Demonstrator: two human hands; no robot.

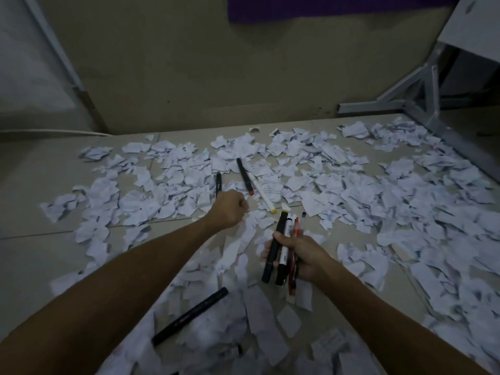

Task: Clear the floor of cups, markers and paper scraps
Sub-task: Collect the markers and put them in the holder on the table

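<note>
Black marker (189, 312) on paper scraps (351, 185); right hand (300, 255) fingers grip marker bundle (284, 253); left hand (230, 209) fisted on small marker (218, 182).

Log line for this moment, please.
left hand: closing on black marker | right hand: grip on marker bundle | floor: three more markers, paper scraps | cups: none seen

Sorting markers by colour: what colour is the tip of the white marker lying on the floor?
Yellow: the white marker has a yellow end cap, clearest in the head view.
</note>
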